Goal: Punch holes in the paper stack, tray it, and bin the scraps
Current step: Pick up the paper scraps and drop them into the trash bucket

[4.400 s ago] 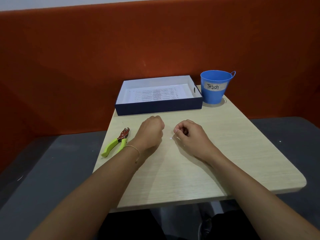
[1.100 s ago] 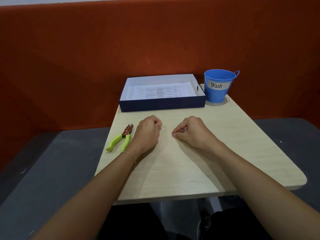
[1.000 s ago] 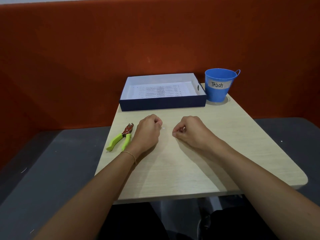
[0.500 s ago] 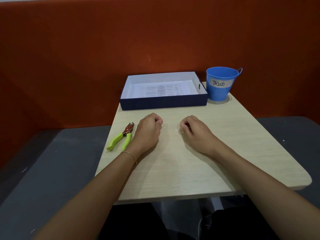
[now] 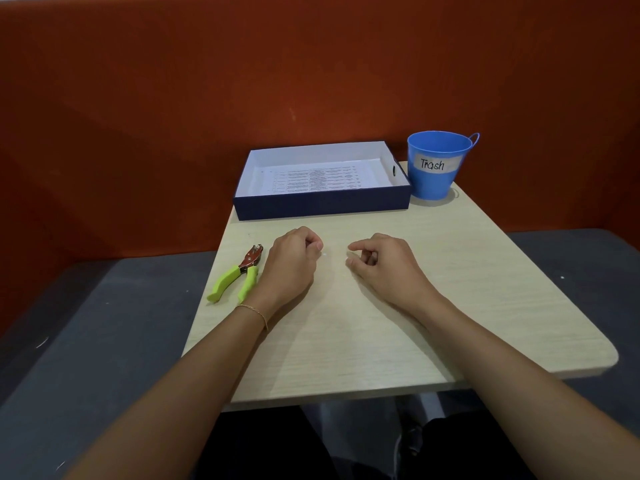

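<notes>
The pale wooden worktop (image 5: 450, 289) carries everything. At its far edge stands the dark blue tray (image 5: 322, 204), and the printed paper stack (image 5: 311, 180) lies flat inside it. From this I judge that punching and traying are already done. Just beside the tray, on the right, is the blue bucket (image 5: 434, 181) with the label "Trash".

Both hands rest on the worktop in front of the tray, near each other but not touching. The left hand (image 5: 291, 263) is curled into a fist. I cannot tell whether it keeps collected scraps inside, because the fingers hide the palm. The right hand (image 5: 388, 265) has its thumb and forefinger apart, with the other fingers bent, and nothing shows between them.

The hole punch (image 5: 239, 277) with green handles lies just left of the left hand, and no hand touches it.

Between the two hands lies one tiny white scrap (image 5: 324, 254), close to the left knuckles. It is possibly a punched dot, but it is too small to say for sure. What is left, I think, is to pick up such scraps and carry them to the bucket.
</notes>
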